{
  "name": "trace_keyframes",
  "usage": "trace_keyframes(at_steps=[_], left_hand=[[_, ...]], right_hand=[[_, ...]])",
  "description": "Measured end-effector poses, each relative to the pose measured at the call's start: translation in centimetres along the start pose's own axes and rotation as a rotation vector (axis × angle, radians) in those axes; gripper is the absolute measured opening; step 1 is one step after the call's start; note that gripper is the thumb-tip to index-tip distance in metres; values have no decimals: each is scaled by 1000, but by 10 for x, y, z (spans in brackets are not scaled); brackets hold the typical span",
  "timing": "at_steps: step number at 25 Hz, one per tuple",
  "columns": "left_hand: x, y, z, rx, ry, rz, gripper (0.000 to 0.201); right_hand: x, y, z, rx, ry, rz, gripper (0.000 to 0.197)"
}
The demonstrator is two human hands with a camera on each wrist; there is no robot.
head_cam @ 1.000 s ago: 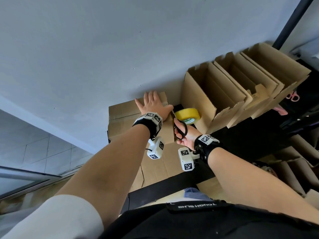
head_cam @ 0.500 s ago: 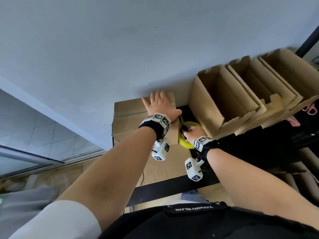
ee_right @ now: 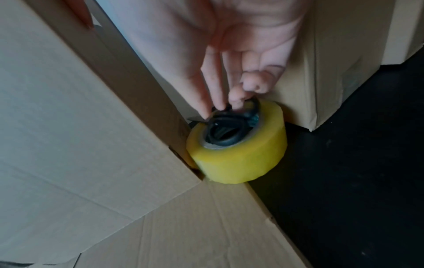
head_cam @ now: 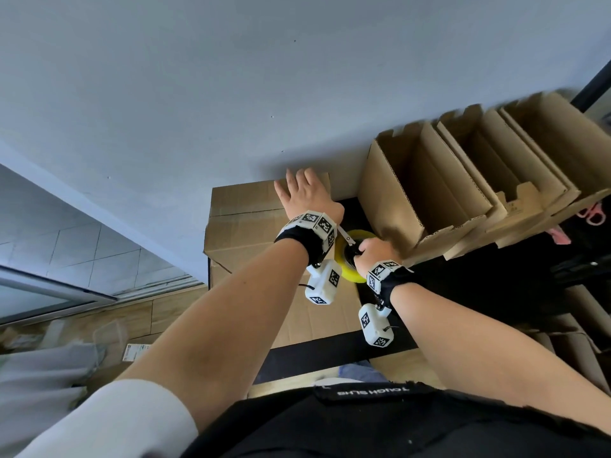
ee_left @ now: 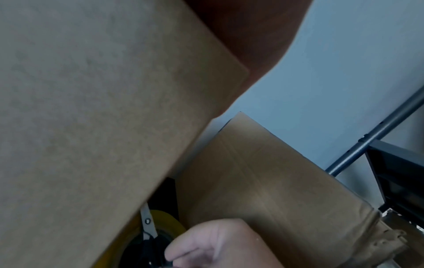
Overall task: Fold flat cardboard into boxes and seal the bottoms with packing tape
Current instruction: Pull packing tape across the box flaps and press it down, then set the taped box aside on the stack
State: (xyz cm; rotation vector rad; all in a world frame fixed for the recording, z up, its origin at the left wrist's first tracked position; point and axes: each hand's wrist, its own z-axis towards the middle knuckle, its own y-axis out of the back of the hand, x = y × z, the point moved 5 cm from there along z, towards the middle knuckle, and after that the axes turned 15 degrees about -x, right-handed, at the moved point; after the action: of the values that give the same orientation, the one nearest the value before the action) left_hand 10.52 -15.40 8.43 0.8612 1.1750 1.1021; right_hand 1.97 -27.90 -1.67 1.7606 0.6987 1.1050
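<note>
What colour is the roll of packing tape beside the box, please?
The tape roll is yellow, clearest in the right wrist view.

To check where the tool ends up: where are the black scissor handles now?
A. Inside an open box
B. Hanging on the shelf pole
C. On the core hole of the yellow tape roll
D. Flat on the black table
C: the right hand holds the scissors on the tape roll core.
</note>
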Motion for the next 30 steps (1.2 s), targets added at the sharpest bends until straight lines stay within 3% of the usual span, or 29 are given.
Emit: trace_keyframes(at_steps=[3, 6, 8, 10, 13, 15, 20, 24, 27, 30], left_hand=[[5, 3, 8, 27, 55, -140, 90], [24, 24, 18, -88, 217, -508, 71], [47, 45, 21, -213, 242, -494, 58], [81, 61, 20, -262, 317, -322, 56], [134, 66, 3, -82, 585, -124, 58], [157, 64, -12, 42, 712, -206, 54], [178, 84, -28, -36, 705, -267, 59], [188, 103, -38, -71, 730, -366, 71], [195, 111, -49, -5, 716, -417, 60], [194, 112, -56, 53, 718, -467, 49]], right_hand=[[10, 12, 3, -53, -66, 197, 26], [39, 39, 6, -168, -54, 473, 37], [64, 50, 8, -170, -17, 586, 48], [85, 51, 9, -129, 12, 596, 56], [97, 41, 3, -59, -54, 538, 64], [100, 38, -4, -56, -88, 546, 61], [104, 58, -32, -185, -101, 648, 35], [106, 84, -56, -331, -172, 768, 49], [99, 100, -68, -401, -234, 861, 57], [92, 115, -76, -446, -167, 863, 39]])
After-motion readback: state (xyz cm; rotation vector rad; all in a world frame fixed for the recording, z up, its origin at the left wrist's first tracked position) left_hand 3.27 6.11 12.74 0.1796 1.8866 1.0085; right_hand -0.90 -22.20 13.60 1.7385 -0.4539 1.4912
